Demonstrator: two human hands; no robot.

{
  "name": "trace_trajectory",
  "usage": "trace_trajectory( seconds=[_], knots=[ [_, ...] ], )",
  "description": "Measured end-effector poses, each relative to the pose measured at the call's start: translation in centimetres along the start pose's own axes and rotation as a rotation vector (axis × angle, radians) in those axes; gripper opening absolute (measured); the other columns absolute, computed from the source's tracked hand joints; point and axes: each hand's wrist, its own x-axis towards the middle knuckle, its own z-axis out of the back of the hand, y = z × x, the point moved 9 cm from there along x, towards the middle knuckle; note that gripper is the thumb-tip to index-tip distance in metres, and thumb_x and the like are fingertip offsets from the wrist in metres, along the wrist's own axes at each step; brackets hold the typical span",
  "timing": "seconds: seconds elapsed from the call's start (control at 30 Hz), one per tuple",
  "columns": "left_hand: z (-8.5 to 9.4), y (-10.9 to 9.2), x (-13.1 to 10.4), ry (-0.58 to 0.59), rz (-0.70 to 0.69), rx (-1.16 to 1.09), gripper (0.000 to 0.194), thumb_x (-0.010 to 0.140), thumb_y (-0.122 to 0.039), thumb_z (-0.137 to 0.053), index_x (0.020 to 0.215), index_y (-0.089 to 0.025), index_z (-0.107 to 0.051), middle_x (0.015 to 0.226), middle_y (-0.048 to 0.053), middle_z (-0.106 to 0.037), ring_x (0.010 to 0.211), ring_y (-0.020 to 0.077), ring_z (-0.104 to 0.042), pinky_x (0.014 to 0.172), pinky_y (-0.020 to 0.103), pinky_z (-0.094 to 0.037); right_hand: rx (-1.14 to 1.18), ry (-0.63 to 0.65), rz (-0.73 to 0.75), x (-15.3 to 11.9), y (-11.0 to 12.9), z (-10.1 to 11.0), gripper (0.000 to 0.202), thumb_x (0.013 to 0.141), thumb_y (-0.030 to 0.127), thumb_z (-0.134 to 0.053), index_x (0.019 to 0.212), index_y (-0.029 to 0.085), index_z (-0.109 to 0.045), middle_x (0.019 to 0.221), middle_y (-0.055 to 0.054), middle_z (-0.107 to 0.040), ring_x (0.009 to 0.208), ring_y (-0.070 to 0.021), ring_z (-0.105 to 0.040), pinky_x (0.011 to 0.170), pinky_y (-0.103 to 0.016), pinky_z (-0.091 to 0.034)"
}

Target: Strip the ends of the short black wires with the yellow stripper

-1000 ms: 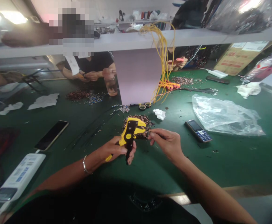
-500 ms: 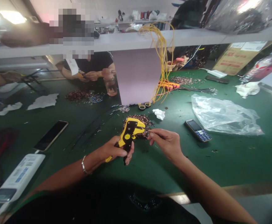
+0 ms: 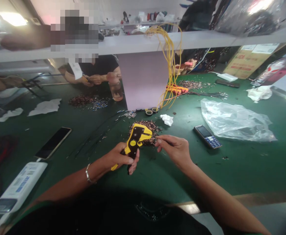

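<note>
In the head view my left hand [image 3: 123, 157] is wrapped round the handles of a yellow and black wire stripper [image 3: 136, 138]. Its jaws point right and look closed. My right hand [image 3: 176, 148] pinches with thumb and forefinger just right of the jaws. Whatever lies between those fingertips is too small to make out. Beneath and behind the tool is a heap of short copper-coloured pieces [image 3: 152, 126], partly covered by it.
A keypad phone [image 3: 208, 137] and a clear plastic bag [image 3: 236, 120] lie to the right. Leftward are a smartphone [image 3: 54, 143] and a white power strip [image 3: 19, 186]. Yellow wires [image 3: 171, 65] hang from the shelf [image 3: 133, 42]. Two people work across the table.
My left hand has squeezed the stripper's handles closer together, and its jaws have closed. My right hand stays in nearly the same place beside them.
</note>
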Motion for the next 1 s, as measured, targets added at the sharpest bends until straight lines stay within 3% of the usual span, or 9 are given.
trace_trajectory(
  seconds=[0.5, 0.7, 0.87, 1.0],
  knots=[
    [0.4, 0.7, -0.3, -0.073, 0.025, 0.017, 0.019, 0.069, -0.017, -0.074, 0.081, -0.012, -0.061, 0.054, -0.001, -0.060, 0.040, 0.0115, -0.055, 0.041, 0.026, -0.052, 0.018, 0.028, -0.061, 0.0, -0.4, -0.4, 0.011, 0.076, 0.025, -0.065, 0.070, 0.021, -0.074, 0.061, 0.000, -0.071, 0.046, -0.0131, -0.063, 0.052, -0.030, -0.054],
    [1.7, 0.6, -0.5, -0.172, 0.018, 0.044, 0.013, 0.071, -0.011, -0.067, 0.078, -0.014, -0.057, 0.040, -0.007, -0.050, 0.028, 0.0063, -0.039, 0.032, 0.018, -0.039, 0.084, 0.049, -0.121, -0.1, -1.2, -1.0, 0.008, 0.073, 0.024, -0.066, 0.073, 0.019, -0.072, 0.059, 0.000, -0.070, 0.044, -0.0130, -0.062, 0.049, -0.029, -0.052],
    [0.6, -0.6, 0.0, -0.045, -0.029, 0.012, 0.020, 0.067, -0.015, -0.072, 0.084, -0.011, -0.062, 0.060, 0.000, -0.059, 0.045, 0.0114, -0.054, 0.044, 0.026, -0.049, 0.089, 0.035, -0.135, 0.0, -1.4, -1.0, 0.009, 0.073, 0.026, -0.066, 0.073, 0.019, -0.071, 0.059, 0.000, -0.069, 0.044, -0.0127, -0.062, 0.048, -0.029, -0.051],
    [0.8, -1.9, 0.2, -0.049, -0.120, -0.018, 0.026, 0.067, -0.013, -0.068, 0.092, -0.010, -0.063, 0.072, 0.004, -0.061, 0.055, 0.0146, -0.058, 0.053, 0.031, -0.051, 0.072, 0.032, -0.129, 0.0, -1.6, -0.9, 0.009, 0.073, 0.026, -0.065, 0.073, 0.020, -0.071, 0.059, 0.000, -0.069, 0.044, -0.0128, -0.061, 0.049, -0.029, -0.052]
  ],
)
